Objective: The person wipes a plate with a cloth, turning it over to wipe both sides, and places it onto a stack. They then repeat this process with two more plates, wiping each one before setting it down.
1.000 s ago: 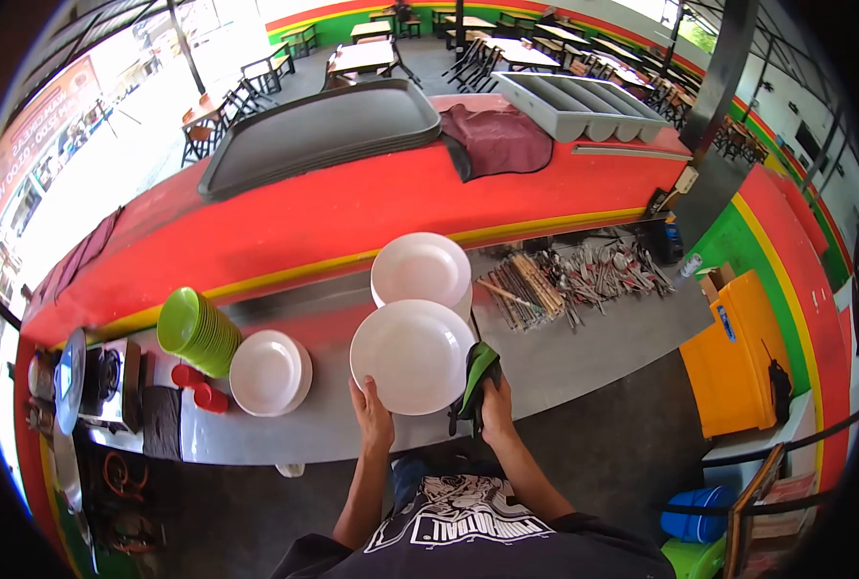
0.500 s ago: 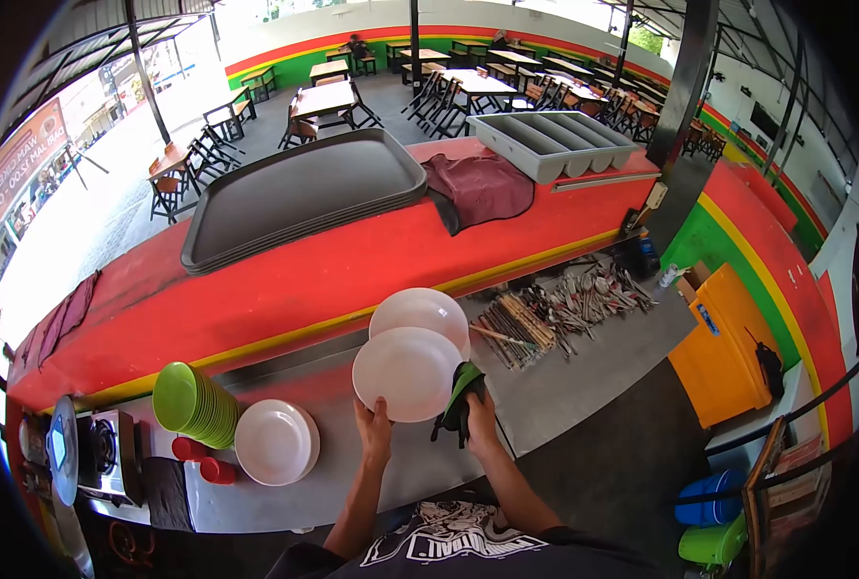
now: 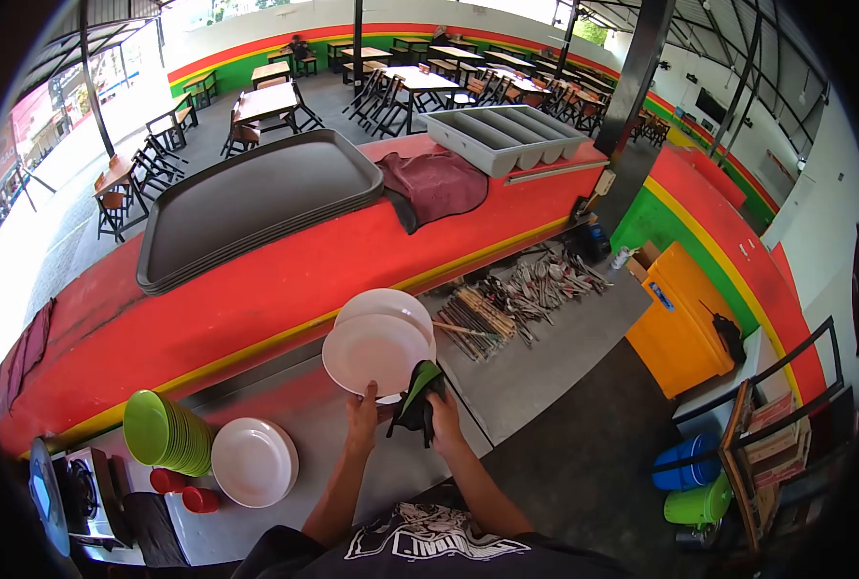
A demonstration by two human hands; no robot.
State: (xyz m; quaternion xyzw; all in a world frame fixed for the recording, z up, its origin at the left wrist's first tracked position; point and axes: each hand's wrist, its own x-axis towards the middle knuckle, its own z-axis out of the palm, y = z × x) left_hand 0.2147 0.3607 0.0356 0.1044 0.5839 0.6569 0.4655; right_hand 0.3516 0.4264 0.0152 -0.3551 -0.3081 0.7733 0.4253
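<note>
My left hand [image 3: 361, 422] is closed on the near rim of a white plate [image 3: 375, 355], thumb on top. The plate is held tilted over the steel counter and partly covers more white plates [image 3: 391, 303] behind it. In my right hand [image 3: 444, 422] is a bunched green and black cloth [image 3: 415, 409], its upper end against the plate's right edge. To the left stand another stack of white plates [image 3: 254, 461], a leaning stack of green bowls [image 3: 164, 432] and two red cups [image 3: 200, 499].
Chopsticks [image 3: 470, 320] and piled cutlery [image 3: 550, 288] lie on the counter [image 3: 536, 386] at right. A red ledge [image 3: 285, 299] beyond carries dark trays [image 3: 265, 198], a maroon cloth [image 3: 436, 185] and a grey cutlery tray [image 3: 502, 137]. A stove [image 3: 82, 490] sits far left.
The view has turned to the right. The held plate looks flatter to me and has come slightly nearer my body. The cloth has slid lower along the plate's right edge.
</note>
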